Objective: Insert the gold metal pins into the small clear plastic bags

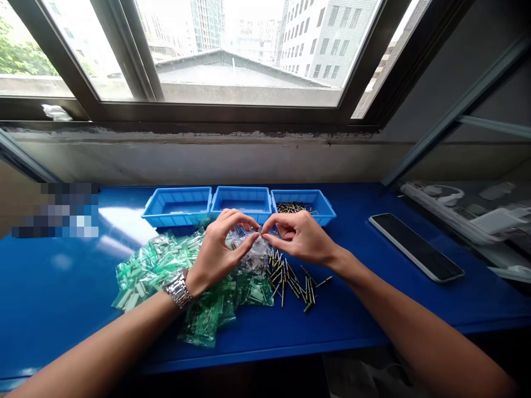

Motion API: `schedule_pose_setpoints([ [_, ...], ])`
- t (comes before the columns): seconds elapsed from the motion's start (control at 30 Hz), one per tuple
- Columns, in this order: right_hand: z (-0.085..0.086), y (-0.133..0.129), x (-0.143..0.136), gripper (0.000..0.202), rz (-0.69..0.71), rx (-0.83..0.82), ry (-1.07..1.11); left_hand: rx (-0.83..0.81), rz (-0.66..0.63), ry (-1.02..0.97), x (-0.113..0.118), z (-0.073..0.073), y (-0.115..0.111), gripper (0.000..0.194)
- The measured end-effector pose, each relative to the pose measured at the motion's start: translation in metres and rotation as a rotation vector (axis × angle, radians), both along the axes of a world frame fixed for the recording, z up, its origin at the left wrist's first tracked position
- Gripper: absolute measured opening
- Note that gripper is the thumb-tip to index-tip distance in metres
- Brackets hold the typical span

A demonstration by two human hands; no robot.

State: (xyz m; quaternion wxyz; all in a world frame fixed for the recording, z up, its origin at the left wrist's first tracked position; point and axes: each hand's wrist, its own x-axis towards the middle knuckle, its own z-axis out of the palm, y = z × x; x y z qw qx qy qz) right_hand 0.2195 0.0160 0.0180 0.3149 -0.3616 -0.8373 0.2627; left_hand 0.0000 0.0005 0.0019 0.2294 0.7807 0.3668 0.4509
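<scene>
Left hand (215, 249) pinched tiny metal piece (256, 229); right hand (305, 236) narrow, hold unclear | I saw slim brass-silver metal pins (285, 272) unbinned, 5 o'clock; others (290, 207) in rectangular blue plastic bin (327, 209), 1 o'clock.

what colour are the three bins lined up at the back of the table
Light blue, best seen in the head view.
</scene>
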Motion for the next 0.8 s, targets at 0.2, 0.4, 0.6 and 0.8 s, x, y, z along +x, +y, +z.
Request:
schedule_pose_setpoints([
  [0.2, 0.000, -0.002, -0.002, 0.008, -0.046, 0.078, 0.014, 0.013, 0.024, 0.007, -0.001, -0.001, 0.002, 0.007],
  [0.4, -0.001, -0.007, -0.006, 0.008, -0.127, 0.226, 0.090, -0.006, 0.025, 0.012, 0.001, 0.000, 0.001, 0.006],
  [0.6, -0.006, -0.012, -0.013, 0.007, -0.092, 0.258, 0.113, 0.026, -0.037, 0.037, 0.003, -0.001, -0.001, 0.006],
  [0.8, -0.003, -0.011, -0.011, 0.008, -0.113, 0.253, 0.145, 0.023, -0.013, 0.002, 0.002, 0.001, -0.001, 0.005],
])
